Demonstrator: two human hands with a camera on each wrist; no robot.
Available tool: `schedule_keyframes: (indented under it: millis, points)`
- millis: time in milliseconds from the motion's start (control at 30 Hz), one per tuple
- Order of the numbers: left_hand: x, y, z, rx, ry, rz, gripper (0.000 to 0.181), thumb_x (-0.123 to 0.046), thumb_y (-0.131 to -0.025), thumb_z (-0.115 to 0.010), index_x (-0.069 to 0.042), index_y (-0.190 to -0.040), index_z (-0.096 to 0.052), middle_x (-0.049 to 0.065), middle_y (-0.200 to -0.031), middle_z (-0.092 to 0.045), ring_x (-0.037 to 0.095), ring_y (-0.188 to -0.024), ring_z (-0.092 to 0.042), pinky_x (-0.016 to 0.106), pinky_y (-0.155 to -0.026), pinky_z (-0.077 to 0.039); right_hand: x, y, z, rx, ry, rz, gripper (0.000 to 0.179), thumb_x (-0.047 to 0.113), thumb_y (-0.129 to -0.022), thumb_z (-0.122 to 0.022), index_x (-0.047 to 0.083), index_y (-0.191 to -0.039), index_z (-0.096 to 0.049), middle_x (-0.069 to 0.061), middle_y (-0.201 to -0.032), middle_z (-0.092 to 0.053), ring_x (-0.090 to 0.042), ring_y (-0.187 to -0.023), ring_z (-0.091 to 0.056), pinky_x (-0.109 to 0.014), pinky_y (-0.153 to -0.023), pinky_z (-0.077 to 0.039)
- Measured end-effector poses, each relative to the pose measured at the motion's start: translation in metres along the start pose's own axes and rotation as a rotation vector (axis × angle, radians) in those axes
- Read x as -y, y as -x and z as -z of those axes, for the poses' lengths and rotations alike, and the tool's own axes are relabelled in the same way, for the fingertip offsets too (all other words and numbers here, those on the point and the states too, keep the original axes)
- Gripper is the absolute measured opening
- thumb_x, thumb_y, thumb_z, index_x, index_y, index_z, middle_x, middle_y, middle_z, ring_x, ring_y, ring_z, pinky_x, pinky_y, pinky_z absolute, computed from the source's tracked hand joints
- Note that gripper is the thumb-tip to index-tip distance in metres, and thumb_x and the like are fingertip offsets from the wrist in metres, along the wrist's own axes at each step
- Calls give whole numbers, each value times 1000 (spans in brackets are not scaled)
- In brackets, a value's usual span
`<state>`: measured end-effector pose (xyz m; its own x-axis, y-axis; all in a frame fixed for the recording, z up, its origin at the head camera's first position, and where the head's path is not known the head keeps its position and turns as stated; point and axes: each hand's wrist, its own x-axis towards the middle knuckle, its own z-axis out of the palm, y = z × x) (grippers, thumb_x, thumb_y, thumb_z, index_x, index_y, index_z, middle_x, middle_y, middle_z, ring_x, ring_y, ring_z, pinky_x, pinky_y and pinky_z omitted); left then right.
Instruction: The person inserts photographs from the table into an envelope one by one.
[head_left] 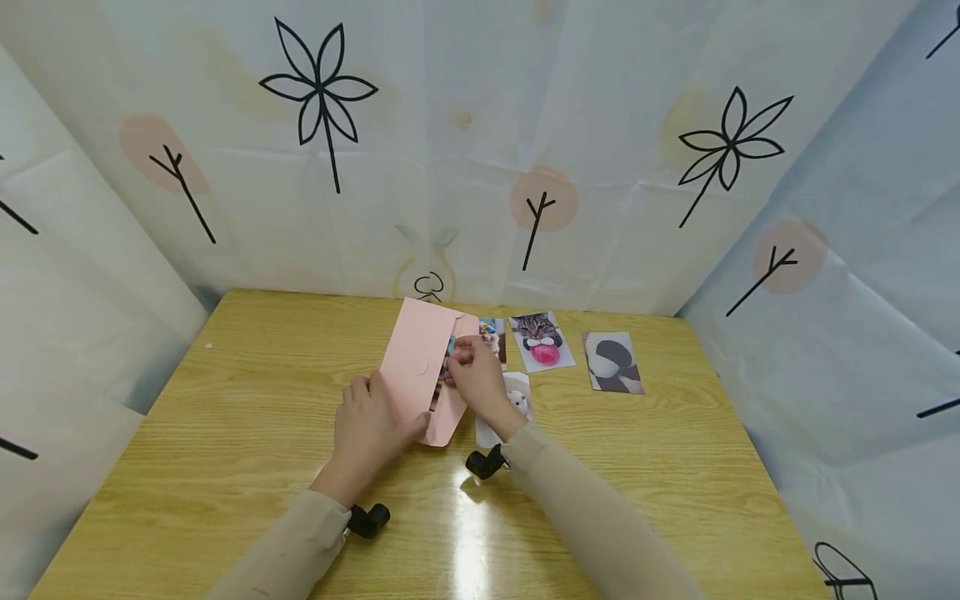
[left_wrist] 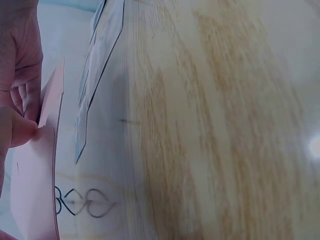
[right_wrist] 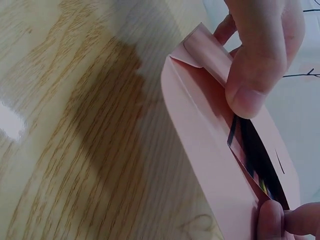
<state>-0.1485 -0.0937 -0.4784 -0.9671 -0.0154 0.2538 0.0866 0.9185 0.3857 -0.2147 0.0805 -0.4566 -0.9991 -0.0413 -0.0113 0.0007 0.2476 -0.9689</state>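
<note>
In the head view a pink envelope stands tilted above the wooden table, its long opening on the right. My left hand grips its near left part; in the right wrist view the left thumb lies over the edge of the opening. A dark, multicoloured photo card shows inside the opening, largely hidden by the envelope. My right hand is at the opening, pinching the card's edge between thumb and fingertip. Partly behind this hand lies a photo card with a white animal.
Further cards lie to the right: a colourful one partly covered by the envelope, a cat card and a grey-and-white card. A patterned curtain stands behind the wooden table. Both wrists carry small black cameras.
</note>
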Motion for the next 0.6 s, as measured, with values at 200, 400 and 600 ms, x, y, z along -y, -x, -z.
schedule_keyframes:
  millis: [200,400,600]
  points:
    - [1,0,0,43,-9,19,98,-64,-66,-72,13,-120,-44,27,-103,-45,40,-93,-46,51,-73,-43,3,1,5,39,20,-1,33,5,-93,-61,-2,-125,-53,-12,-92,-64,-26,-74,-68,-32,-64,-56]
    - [10,-3,-1,48,-14,41,96,-61,-67,-73,14,-120,-44,28,-103,-44,41,-92,-46,52,-73,-43,5,4,28,37,141,98,40,21,-92,-66,3,-126,-55,-6,-97,-63,-19,-78,-64,-32,-65,-53]
    - [19,-3,-2,53,-16,52,98,-62,-68,-73,15,-121,-44,30,-105,-44,41,-93,-45,53,-71,-44,-2,4,61,26,231,107,47,39,-90,-68,13,-127,-56,-2,-106,-61,-19,-90,-61,-35,-74,-51]
